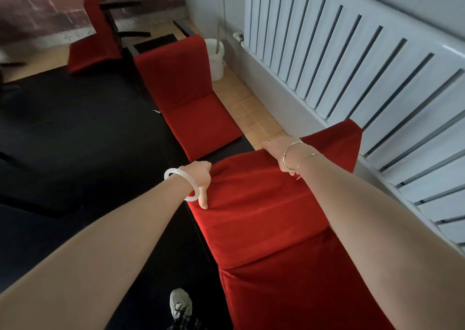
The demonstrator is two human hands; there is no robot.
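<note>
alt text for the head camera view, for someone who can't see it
A person's left hand and right hand grip the far edge of a red padded fabric cushion beside a pale blue ribbed wall radiator. A second red padded cushion and a white plastic bucket sit beyond.

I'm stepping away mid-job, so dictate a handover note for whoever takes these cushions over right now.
Left grip holds the near red padded fabric cushion at its far left corner, thumb along the side.
Right grip holds its far edge, near the white ribbed radiator.
Done: a second red cushion lies on the black platform ahead.
Left: probably settle this one in line and let go.
</note>
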